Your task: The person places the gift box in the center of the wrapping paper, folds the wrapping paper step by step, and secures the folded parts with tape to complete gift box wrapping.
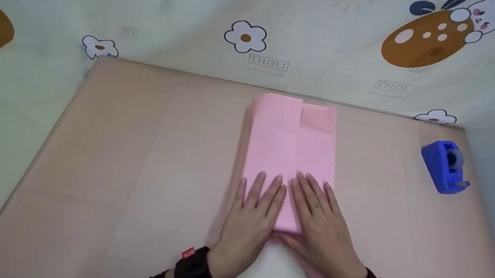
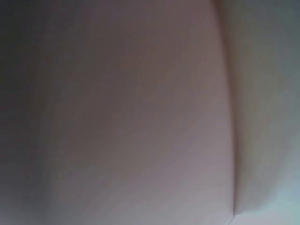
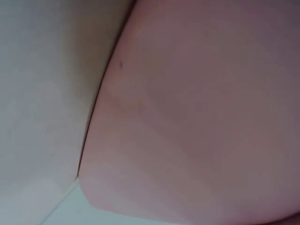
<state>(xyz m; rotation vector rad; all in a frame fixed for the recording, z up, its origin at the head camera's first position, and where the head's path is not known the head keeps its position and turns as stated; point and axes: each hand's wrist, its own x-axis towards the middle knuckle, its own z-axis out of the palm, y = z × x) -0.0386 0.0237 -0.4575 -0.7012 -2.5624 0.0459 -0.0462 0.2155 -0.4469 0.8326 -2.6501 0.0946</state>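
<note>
A pink paper packet (image 1: 274, 137) lies lengthwise at the middle of the table, its long sides folded over so that one edge runs down the upper face. My left hand (image 1: 248, 225) rests palm down on its near left part, fingers straight and slightly spread. Beside it, my right hand (image 1: 325, 235) lies on the near right part, also with straight fingers. Below the palms, a pink flap (image 1: 315, 277) slants out by the right wrist, next to a white area (image 1: 280, 272). Both wrist views are filled by blurred close surfaces, so fingers cannot be made out there.
A blue tape dispenser (image 1: 442, 167) stands at the far right of the table (image 1: 99, 138), near its edge. Behind the table's back edge hangs a pale printed curtain (image 1: 187, 16) with flowers and a rabbit. It runs along the left and right sides too.
</note>
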